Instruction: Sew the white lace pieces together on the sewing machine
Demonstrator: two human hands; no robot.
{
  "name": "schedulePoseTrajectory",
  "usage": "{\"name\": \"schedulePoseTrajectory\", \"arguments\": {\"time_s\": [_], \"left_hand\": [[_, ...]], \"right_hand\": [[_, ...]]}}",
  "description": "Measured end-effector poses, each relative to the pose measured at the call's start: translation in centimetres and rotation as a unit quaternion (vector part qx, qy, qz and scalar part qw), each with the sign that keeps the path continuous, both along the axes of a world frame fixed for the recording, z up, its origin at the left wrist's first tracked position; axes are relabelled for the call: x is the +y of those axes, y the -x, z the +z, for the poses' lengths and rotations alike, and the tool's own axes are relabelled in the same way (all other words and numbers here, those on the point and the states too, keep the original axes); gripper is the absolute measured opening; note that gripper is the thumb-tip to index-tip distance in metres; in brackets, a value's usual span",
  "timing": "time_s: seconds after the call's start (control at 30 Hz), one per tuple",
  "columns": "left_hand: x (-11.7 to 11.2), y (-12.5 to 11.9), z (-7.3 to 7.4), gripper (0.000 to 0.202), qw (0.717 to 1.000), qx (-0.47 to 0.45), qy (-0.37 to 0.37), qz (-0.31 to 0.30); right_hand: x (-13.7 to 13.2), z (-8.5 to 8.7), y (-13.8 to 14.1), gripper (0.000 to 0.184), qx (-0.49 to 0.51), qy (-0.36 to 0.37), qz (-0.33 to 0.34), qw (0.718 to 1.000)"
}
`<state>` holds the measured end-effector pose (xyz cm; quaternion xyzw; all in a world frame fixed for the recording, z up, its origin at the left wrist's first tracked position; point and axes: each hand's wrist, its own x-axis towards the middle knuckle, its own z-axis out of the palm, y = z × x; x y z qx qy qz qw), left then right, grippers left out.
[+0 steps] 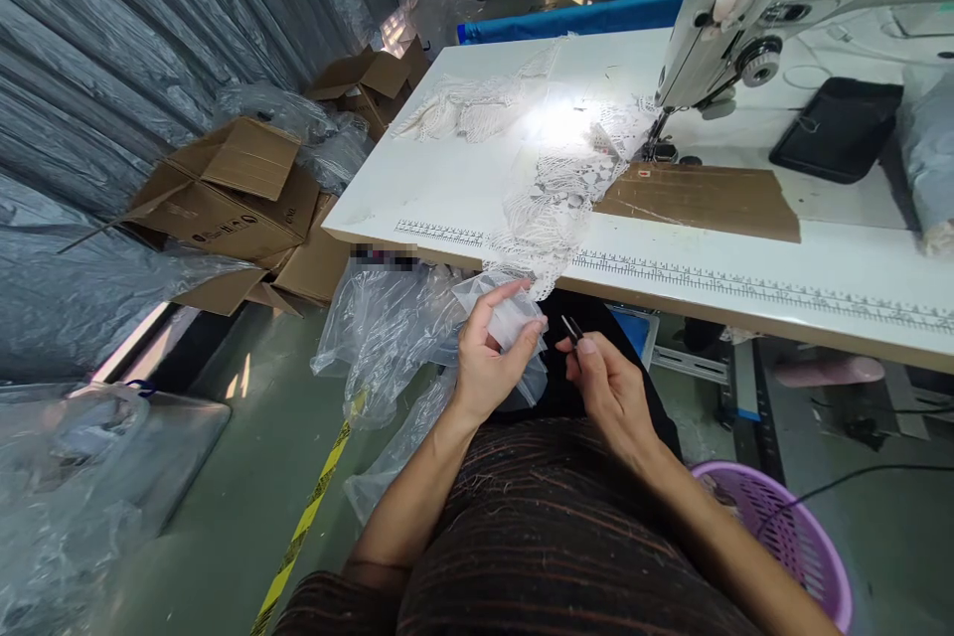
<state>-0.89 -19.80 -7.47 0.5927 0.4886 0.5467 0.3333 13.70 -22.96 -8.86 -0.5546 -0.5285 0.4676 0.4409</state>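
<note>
My left hand (492, 348) is closed around a piece of sheer white fabric (509, 320) just in front of the table edge. White lace (556, 204) runs from beside it, over the edge and up the tabletop to the sewing machine's presser foot (660, 149). Small thread snips (572, 328) are gripped in my right hand (607, 388), a short way to the right of the fabric and apart from it. Their narrow tips point up and left; the rest is hidden in my fingers. Another lace piece (477, 104) lies further back on the table.
The sewing machine (730, 30) stands over the white table (395, 184). A brown cardboard strip (701, 202) and a black pouch (839, 129) lie right of the lace. Clear plastic (388, 338) hangs below the edge. Cardboard boxes (231, 199) stand left, a purple basket (820, 547) lower right.
</note>
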Motion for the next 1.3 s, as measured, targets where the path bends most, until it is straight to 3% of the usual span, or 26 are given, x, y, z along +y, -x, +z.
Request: {"name": "schedulePoseTrajectory", "arguments": {"time_s": [0.13, 0.27, 0.33, 0.6, 1.03, 1.3], "left_hand": [[-0.2, -0.5, 0.0, 0.043, 1.000, 0.006, -0.001, 0.017], [-0.3, -0.7, 0.0, 0.012, 1.000, 0.018, -0.005, 0.004], [-0.3, -0.8, 0.1, 0.007, 1.000, 0.006, 0.013, -0.009], [-0.1, -1.0, 0.0, 0.026, 0.999, 0.007, 0.024, 0.040], [0.2, -0.6, -0.1, 0.026, 0.995, 0.071, -0.006, 0.073], [0.1, -0.6, -0.3, 0.026, 0.995, 0.069, -0.016, 0.072]], "right_hand": [[0.9, 0.7, 0.3, 0.032, -0.019, -0.046, -0.035, 0.998], [1.2, 0.7, 0.6, 0.031, -0.004, -0.056, -0.050, 0.997], [1.2, 0.5, 0.5, 0.032, -0.004, -0.055, -0.049, 0.997], [0.9, -1.0, 0.5, 0.057, 0.029, 0.018, -0.038, 0.999], [1.1, -0.9, 1.7, 0.039, -0.113, -0.102, -0.042, 0.987], [1.1, -0.9, 1.8, 0.037, -0.168, -0.121, -0.053, 0.977]]}}
